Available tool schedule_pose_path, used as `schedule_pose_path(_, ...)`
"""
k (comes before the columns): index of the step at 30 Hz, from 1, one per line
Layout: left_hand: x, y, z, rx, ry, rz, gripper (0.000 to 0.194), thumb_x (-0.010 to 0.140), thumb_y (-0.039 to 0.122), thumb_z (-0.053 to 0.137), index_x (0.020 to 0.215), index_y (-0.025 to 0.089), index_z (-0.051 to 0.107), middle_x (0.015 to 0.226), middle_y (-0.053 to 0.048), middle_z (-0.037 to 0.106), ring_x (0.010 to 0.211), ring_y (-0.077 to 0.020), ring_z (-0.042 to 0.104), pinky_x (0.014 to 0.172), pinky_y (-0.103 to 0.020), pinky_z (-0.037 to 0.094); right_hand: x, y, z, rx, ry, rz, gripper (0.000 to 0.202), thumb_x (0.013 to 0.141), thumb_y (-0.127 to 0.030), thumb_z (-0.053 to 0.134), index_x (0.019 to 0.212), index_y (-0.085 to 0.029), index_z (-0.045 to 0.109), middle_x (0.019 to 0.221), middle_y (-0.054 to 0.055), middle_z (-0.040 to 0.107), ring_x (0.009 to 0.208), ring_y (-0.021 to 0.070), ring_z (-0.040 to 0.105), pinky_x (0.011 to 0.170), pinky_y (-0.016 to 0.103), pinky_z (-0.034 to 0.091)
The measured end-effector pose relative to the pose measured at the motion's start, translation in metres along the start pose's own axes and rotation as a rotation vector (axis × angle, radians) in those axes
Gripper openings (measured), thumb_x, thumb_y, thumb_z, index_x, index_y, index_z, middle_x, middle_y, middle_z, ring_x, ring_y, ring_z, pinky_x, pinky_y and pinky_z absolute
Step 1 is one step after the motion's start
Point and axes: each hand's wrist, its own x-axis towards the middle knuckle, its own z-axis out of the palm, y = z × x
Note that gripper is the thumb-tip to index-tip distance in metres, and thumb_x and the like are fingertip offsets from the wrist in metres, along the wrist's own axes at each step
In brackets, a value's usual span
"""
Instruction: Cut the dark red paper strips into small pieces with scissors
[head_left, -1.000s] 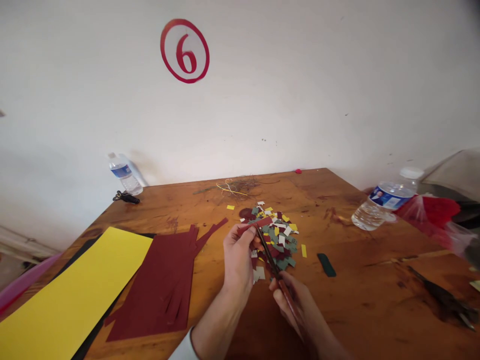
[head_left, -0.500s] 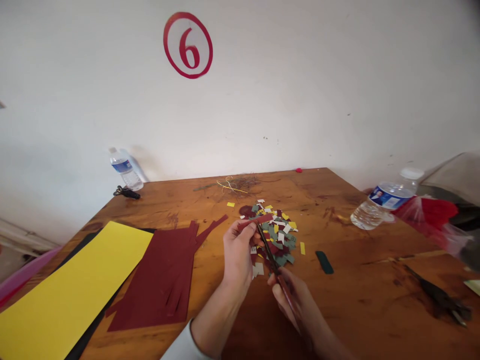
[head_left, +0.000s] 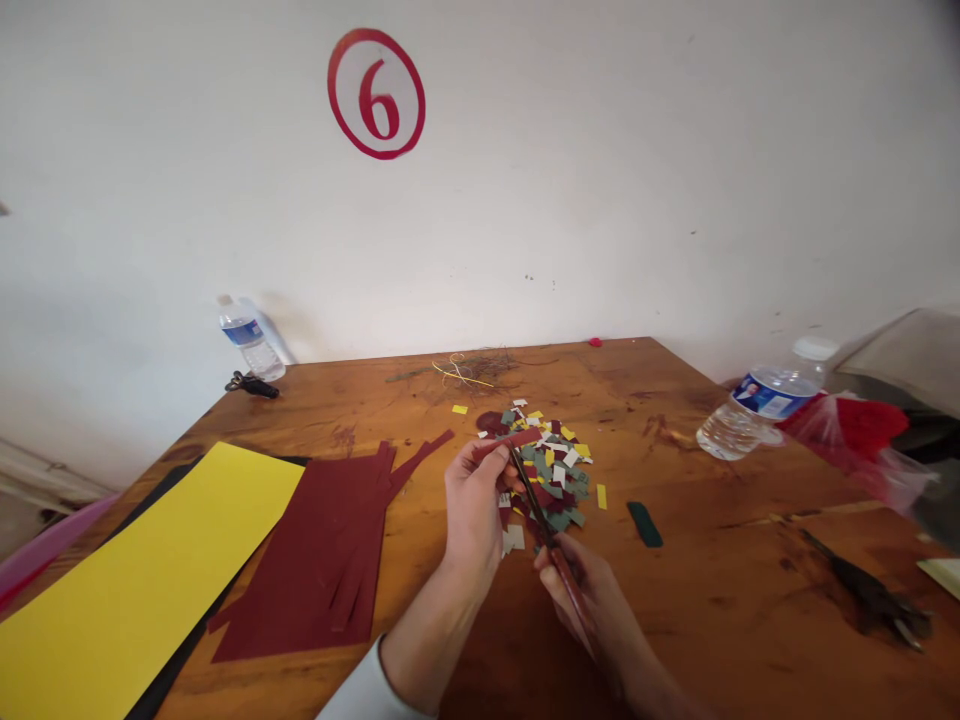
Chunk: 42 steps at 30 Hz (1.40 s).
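Observation:
Near the middle of the table, my left hand [head_left: 476, 495] pinches a dark red paper strip [head_left: 525, 437] between thumb and fingers. My right hand [head_left: 581, 585] is closed round the handles of a long pair of scissors [head_left: 534, 497], whose blades point up and left to the strip beside my left fingertips. Behind and beneath the scissors lies a pile of small cut paper pieces [head_left: 559, 475] in green, yellow, white and dark red. Dark red paper sheets with loose strips [head_left: 322, 550] lie left of my left hand.
A yellow sheet [head_left: 165, 570] lies over black paper at the left. Thin wires [head_left: 465, 372] lie at the back. Bottles stand at the back left [head_left: 251, 335] and right [head_left: 765, 405]. A green piece [head_left: 645, 524] and dark pliers [head_left: 862, 590] are at the right.
The view has shifted very slightly. Both hands keep their holds, and the scissors and strip stay in almost the same position.

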Motion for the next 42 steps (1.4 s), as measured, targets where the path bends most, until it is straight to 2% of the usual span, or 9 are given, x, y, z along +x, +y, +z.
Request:
schedule_pose_path(4, -0.001, 0.000, 0.000, -0.010, 0.019, -0.039, 0.032, 0.054, 0.032, 0.085, 0.072, 0.020, 0.061, 0.052, 0.003, 0.058, 0.045, -0.0098, 0.050, 0.048, -0.021, 0.032, -0.001, -0.003, -0.001, 0.006, -0.004, 0.004, 0.040, 0.077, -0.059, 0.068, 0.069, -0.026, 0.048, 0.055, -0.007, 0.036, 0.053, 0.0136, 0.037, 0.049, 0.025, 0.031)
schedule_pose_path(9, 0.000, -0.001, 0.000, -0.017, 0.023, -0.028, 0.033, 0.054, 0.032, 0.086, 0.072, 0.019, 0.061, 0.052, 0.003, 0.058, 0.046, -0.0095, 0.050, 0.050, -0.021, 0.036, 0.000, 0.000, -0.002, -0.011, 0.006, -0.022, 0.040, 0.076, -0.060, 0.070, 0.070, -0.024, 0.053, 0.060, -0.004, 0.044, 0.055, 0.0132, 0.038, 0.050, 0.026, 0.033)
schedule_pose_path(16, 0.002, -0.003, -0.001, -0.015, 0.025, -0.036, 0.033, 0.053, 0.033, 0.086, 0.071, 0.019, 0.062, 0.051, 0.004, 0.058, 0.044, -0.0097, 0.049, 0.047, -0.021, 0.033, 0.000, 0.006, 0.000, -0.012, 0.026, -0.033, 0.038, 0.078, -0.055, 0.070, 0.068, -0.025, 0.048, 0.062, -0.004, 0.043, 0.058, 0.0141, 0.040, 0.055, 0.026, 0.036)
schedule_pose_path(25, 0.000, 0.000, 0.002, -0.039, 0.031, -0.001, 0.029, 0.052, 0.029, 0.083, 0.069, 0.019, 0.062, 0.052, 0.004, 0.057, 0.047, -0.0091, 0.049, 0.050, -0.022, 0.038, 0.001, 0.002, -0.001, -0.047, 0.023, -0.012, 0.037, 0.076, -0.055, 0.067, 0.067, -0.024, 0.049, 0.063, -0.003, 0.045, 0.059, 0.0140, 0.038, 0.056, 0.027, 0.036)
schedule_pose_path(28, 0.000, 0.000, 0.002, -0.034, 0.031, -0.014, 0.028, 0.053, 0.029, 0.083, 0.068, 0.019, 0.062, 0.053, 0.004, 0.058, 0.046, -0.0093, 0.050, 0.049, -0.022, 0.037, 0.001, 0.006, -0.002, -0.033, 0.006, -0.018, 0.034, 0.079, -0.052, 0.067, 0.070, -0.024, 0.051, 0.063, -0.003, 0.045, 0.059, 0.0145, 0.040, 0.054, 0.027, 0.034)
schedule_pose_path(34, 0.000, 0.000, 0.002, -0.024, 0.021, -0.017, 0.029, 0.053, 0.030, 0.083, 0.070, 0.019, 0.062, 0.053, 0.004, 0.058, 0.044, -0.0086, 0.050, 0.048, -0.021, 0.036, -0.001, 0.016, 0.002, 0.033, -0.007, -0.087, 0.039, 0.087, -0.059, 0.067, 0.076, -0.024, 0.053, 0.064, -0.005, 0.042, 0.054, 0.0114, 0.033, 0.047, 0.024, 0.028)
schedule_pose_path(38, 0.001, -0.002, 0.001, -0.025, 0.009, 0.001, 0.031, 0.053, 0.030, 0.083, 0.071, 0.019, 0.061, 0.052, 0.005, 0.058, 0.044, -0.0087, 0.051, 0.048, -0.021, 0.038, -0.001, 0.018, 0.004, 0.073, 0.012, -0.135, 0.051, 0.086, -0.072, 0.066, 0.072, -0.025, 0.049, 0.057, -0.008, 0.033, 0.051, 0.0109, 0.030, 0.043, 0.023, 0.023)
schedule_pose_path(42, 0.002, -0.005, -0.001, -0.006, -0.007, 0.034, 0.030, 0.055, 0.031, 0.082, 0.072, 0.019, 0.062, 0.052, 0.005, 0.059, 0.044, -0.0090, 0.052, 0.049, -0.021, 0.040, -0.001, 0.013, 0.000, 0.051, -0.052, -0.037, 0.048, 0.086, -0.068, 0.068, 0.074, -0.026, 0.049, 0.055, -0.009, 0.031, 0.048, 0.0102, 0.029, 0.042, 0.023, 0.023)
